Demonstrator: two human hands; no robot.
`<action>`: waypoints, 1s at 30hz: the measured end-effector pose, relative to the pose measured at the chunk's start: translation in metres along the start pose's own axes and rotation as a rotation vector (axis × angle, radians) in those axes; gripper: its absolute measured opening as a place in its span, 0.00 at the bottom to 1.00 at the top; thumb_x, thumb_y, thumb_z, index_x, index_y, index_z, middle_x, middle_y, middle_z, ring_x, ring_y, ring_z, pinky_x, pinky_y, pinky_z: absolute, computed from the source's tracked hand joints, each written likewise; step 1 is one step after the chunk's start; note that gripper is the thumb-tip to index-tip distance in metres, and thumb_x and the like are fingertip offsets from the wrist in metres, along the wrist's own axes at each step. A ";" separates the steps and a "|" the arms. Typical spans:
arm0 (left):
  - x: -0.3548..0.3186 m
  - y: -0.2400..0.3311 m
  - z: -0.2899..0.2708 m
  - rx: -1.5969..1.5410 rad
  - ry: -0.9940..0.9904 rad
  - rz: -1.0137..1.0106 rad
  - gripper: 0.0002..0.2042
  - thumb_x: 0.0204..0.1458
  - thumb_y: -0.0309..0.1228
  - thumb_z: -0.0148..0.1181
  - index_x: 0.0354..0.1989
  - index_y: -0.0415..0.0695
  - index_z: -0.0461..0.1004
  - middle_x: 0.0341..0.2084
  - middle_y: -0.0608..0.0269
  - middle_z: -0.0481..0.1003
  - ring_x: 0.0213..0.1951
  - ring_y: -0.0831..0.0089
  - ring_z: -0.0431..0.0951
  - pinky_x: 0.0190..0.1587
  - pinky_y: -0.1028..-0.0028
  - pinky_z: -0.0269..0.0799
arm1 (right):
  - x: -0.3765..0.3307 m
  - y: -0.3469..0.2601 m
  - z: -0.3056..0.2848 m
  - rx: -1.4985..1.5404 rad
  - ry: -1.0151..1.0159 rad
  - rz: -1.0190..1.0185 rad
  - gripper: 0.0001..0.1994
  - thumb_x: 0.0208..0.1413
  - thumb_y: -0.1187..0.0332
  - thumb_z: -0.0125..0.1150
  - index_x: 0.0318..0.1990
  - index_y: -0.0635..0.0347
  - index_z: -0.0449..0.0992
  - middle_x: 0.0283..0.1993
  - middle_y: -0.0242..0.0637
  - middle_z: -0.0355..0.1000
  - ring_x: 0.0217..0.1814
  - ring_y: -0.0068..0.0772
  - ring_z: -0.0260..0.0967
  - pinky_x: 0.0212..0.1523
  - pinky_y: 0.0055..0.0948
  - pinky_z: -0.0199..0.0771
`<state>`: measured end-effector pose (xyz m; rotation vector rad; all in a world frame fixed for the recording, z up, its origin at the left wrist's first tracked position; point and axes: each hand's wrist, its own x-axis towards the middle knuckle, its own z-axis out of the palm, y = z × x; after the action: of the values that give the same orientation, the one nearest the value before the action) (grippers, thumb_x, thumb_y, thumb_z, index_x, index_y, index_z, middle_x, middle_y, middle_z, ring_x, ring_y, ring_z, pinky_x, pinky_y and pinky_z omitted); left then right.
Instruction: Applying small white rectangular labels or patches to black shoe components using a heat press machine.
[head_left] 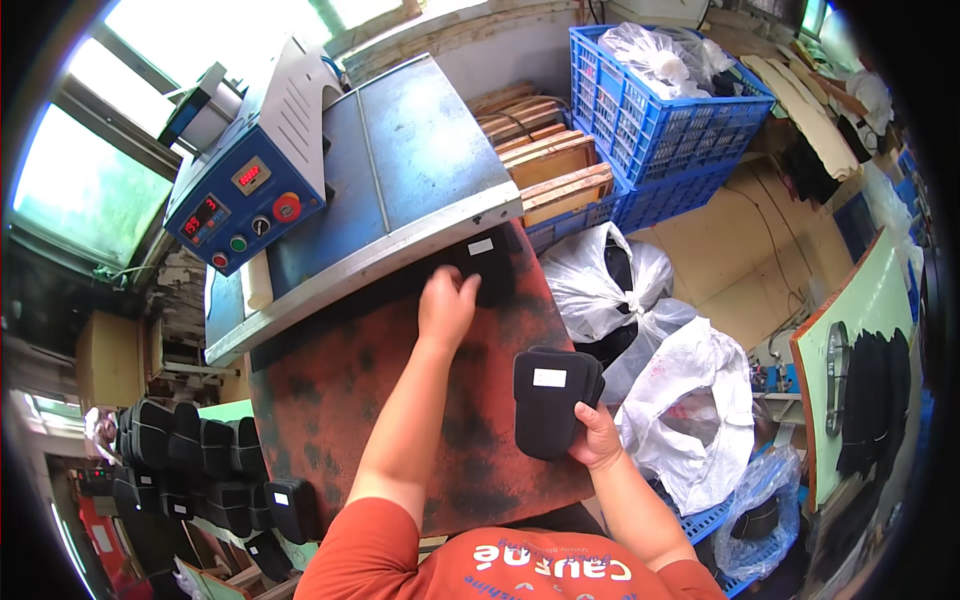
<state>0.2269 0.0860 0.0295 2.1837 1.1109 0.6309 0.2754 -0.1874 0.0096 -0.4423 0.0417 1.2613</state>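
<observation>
My right hand (pixel 597 437) grips a small stack of black, rounded flat pads (pixel 545 410) by its lower right edge. A white label sits on the top pad. My left hand (pixel 447 308) is stretched out over the worn red-brown tabletop (pixel 400 400), finger and thumb slightly apart, with nothing visible between them. Just beyond its fingertips, another black pad (pixel 492 268) with a white label lies by the metal front edge of the blue machine bed (pixel 420 150). The dark surface around it blurs its outline.
A blue control box (pixel 250 205) with red digits and buttons stands at the back left. Several black pads (pixel 200 455) are stacked at left. Blue crates (pixel 650 130), tied plastic bags (pixel 610 285) and a white sack (pixel 700 430) stand at right. A green board (pixel 850 350) carries black pieces.
</observation>
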 end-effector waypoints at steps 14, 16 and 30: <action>0.006 -0.024 0.000 -0.574 -0.163 -0.280 0.10 0.48 0.27 0.58 0.37 0.36 0.73 0.22 0.68 0.72 0.20 0.83 0.67 0.22 0.81 0.62 | 0.008 -0.019 0.002 0.121 0.081 0.027 0.27 0.45 0.68 0.62 0.55 0.62 0.63 0.52 0.39 0.67 0.55 0.39 0.64 0.57 0.38 0.64; 0.005 -0.021 0.001 -0.023 0.143 0.106 0.13 0.48 0.29 0.60 0.40 0.35 0.73 0.23 0.67 0.73 0.23 0.80 0.69 0.26 0.79 0.66 | 0.009 -0.019 0.004 0.048 0.106 0.017 0.27 0.46 0.69 0.63 0.55 0.62 0.63 0.52 0.39 0.67 0.55 0.37 0.64 0.58 0.37 0.62; -0.047 -0.003 -0.001 -0.473 -0.091 -0.381 0.10 0.47 0.26 0.60 0.36 0.33 0.72 0.20 0.63 0.73 0.17 0.78 0.70 0.20 0.79 0.67 | 0.000 -0.036 -0.002 0.058 0.155 -0.031 0.26 0.48 0.66 0.60 0.55 0.63 0.63 0.52 0.41 0.67 0.55 0.40 0.64 0.57 0.39 0.63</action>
<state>0.1997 0.0485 0.0219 1.5359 1.1504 0.5480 0.3095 -0.1967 0.0186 -0.4874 0.2014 1.1903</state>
